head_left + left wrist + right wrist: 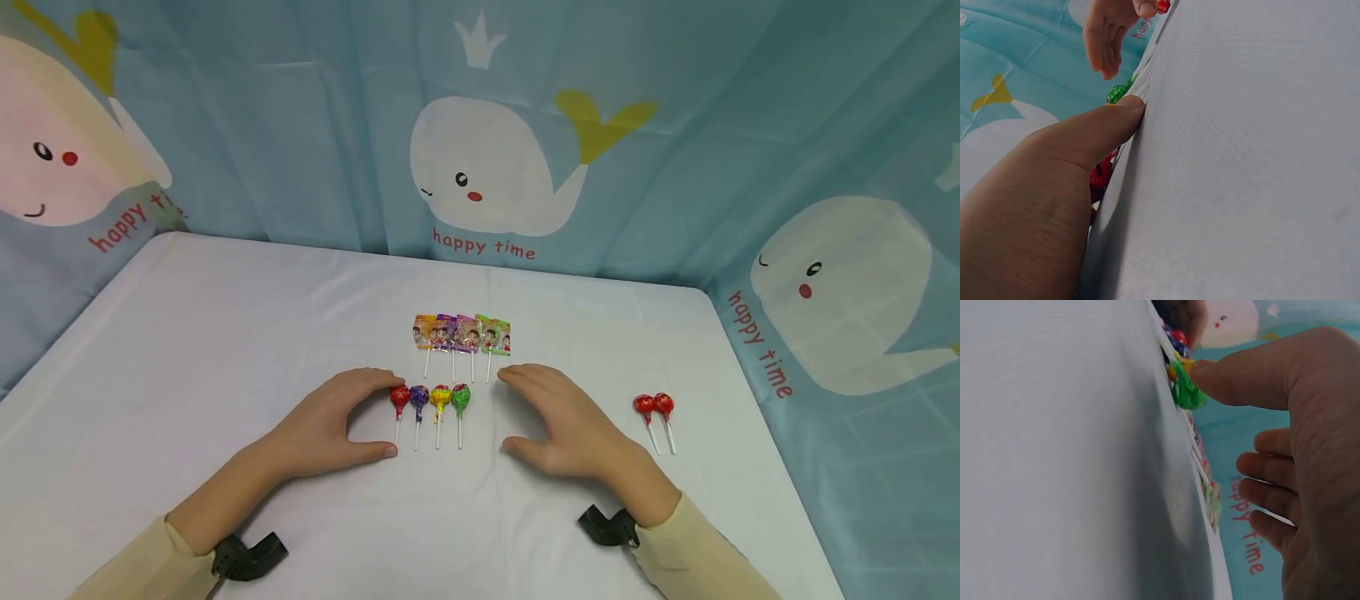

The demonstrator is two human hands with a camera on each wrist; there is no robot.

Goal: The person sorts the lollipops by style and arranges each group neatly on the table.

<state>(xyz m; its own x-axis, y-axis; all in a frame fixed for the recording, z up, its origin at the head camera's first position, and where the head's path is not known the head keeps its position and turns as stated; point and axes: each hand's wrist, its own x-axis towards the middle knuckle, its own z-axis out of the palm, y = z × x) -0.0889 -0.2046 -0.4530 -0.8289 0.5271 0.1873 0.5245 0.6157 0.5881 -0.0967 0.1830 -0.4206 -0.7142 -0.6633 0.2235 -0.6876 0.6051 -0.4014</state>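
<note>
Both hands rested on the white tabletop (225, 333) with arched, relaxed fingers, gripping nothing. Left hand (341, 425) touched the red lollipop (400, 399) with its fingertips; right hand (558, 421) stood just beside the green lollipop (461, 398), flanking the row of four.

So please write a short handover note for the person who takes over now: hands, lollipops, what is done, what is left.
Left hand: open on the table, fingertips at the red end of the round lollipop row.
Right hand: open, just right of that row, holding nothing.
Done: four round lollipops in line; flat wrapped row behind them.
Left, probably: red pair lies apart at the right.
</note>
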